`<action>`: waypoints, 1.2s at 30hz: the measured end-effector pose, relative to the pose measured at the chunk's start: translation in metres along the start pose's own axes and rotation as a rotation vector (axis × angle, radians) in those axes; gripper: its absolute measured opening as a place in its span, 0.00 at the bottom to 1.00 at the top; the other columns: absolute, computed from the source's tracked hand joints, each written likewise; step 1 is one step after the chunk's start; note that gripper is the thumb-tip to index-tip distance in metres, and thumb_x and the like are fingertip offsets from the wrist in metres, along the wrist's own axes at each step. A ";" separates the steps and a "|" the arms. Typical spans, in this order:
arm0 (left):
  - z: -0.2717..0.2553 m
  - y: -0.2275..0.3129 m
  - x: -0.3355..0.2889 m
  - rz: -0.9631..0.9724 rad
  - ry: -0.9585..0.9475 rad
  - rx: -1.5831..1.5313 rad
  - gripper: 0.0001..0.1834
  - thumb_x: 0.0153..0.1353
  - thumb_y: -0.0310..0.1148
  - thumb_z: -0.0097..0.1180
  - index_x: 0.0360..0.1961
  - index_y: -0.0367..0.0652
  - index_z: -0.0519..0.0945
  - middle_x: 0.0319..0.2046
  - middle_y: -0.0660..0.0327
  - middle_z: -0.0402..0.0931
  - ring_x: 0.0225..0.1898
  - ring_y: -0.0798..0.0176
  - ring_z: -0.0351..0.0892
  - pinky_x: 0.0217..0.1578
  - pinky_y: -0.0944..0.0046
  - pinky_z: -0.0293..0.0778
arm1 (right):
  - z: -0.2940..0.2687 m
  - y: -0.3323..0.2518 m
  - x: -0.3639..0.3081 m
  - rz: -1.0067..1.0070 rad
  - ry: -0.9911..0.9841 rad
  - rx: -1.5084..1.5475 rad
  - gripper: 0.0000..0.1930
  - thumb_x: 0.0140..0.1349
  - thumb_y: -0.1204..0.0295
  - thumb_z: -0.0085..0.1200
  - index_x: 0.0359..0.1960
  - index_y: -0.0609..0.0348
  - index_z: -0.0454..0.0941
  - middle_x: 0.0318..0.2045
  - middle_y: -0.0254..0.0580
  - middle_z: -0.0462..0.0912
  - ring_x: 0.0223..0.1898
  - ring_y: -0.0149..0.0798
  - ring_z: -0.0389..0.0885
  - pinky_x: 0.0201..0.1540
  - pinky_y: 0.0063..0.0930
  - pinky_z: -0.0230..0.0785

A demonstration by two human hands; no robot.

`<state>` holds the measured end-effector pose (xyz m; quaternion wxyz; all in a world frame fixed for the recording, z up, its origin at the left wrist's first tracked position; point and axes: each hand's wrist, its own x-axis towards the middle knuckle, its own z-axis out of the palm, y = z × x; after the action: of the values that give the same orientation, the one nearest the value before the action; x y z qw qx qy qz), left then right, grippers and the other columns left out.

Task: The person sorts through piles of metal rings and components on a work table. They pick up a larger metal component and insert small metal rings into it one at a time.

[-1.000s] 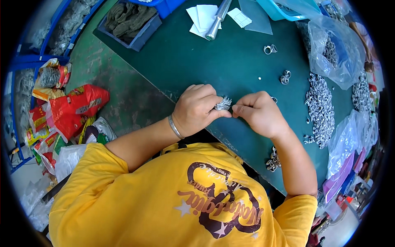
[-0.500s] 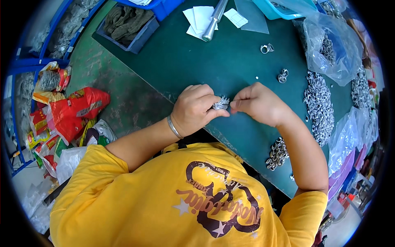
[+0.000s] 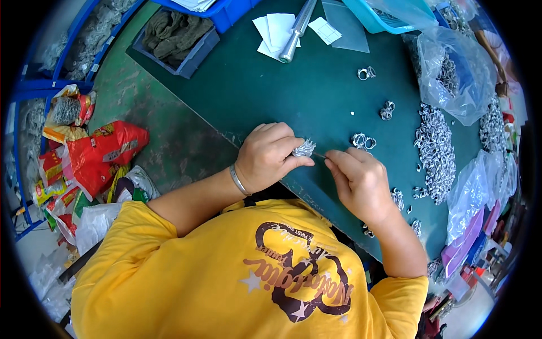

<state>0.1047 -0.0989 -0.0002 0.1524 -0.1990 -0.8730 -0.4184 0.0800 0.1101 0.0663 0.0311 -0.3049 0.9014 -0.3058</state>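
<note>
Just below the middle of the view, the left hand (image 3: 264, 156) is clenched around a bundle of small silver rings (image 3: 304, 148). At its three o'clock, the right hand (image 3: 357, 182) pinches something thin beside the bundle, over the green table (image 3: 282, 90). At two o'clock lies a heap of silver rings (image 3: 436, 148).

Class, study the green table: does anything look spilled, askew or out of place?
Yes. Small metal rings lie in a loose heap spilling beside the clear plastic bag, with strays scattered near the right hand. The left hand grips a ring cluster.
</note>
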 end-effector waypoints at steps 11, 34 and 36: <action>-0.011 0.004 0.004 -0.155 -0.044 -0.196 0.16 0.49 0.24 0.72 0.41 0.36 0.84 0.39 0.53 0.81 0.39 0.54 0.82 0.39 0.62 0.78 | 0.015 -0.011 -0.017 0.264 0.123 0.170 0.03 0.59 0.76 0.60 0.34 0.61 0.82 0.24 0.47 0.80 0.25 0.51 0.80 0.29 0.39 0.74; -0.022 0.011 0.002 -0.199 -0.313 -0.266 0.15 0.48 0.30 0.73 0.36 0.38 0.82 0.44 0.54 0.78 0.38 0.54 0.78 0.43 0.59 0.75 | 0.025 -0.016 -0.028 0.301 0.241 0.285 0.09 0.58 0.83 0.57 0.41 0.63 0.79 0.35 0.53 0.82 0.34 0.55 0.83 0.37 0.40 0.77; -0.023 0.013 0.005 -0.168 -0.324 -0.166 0.17 0.47 0.30 0.73 0.39 0.38 0.82 0.44 0.55 0.77 0.40 0.52 0.77 0.45 0.58 0.74 | 0.027 -0.010 -0.034 0.305 0.186 0.269 0.08 0.59 0.82 0.57 0.40 0.64 0.79 0.35 0.53 0.83 0.35 0.55 0.83 0.37 0.41 0.77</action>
<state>0.1089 -0.1091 0.0244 -0.0426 -0.2019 -0.8623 -0.4625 0.1198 0.1087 0.0460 0.0343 -0.1287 0.8871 -0.4419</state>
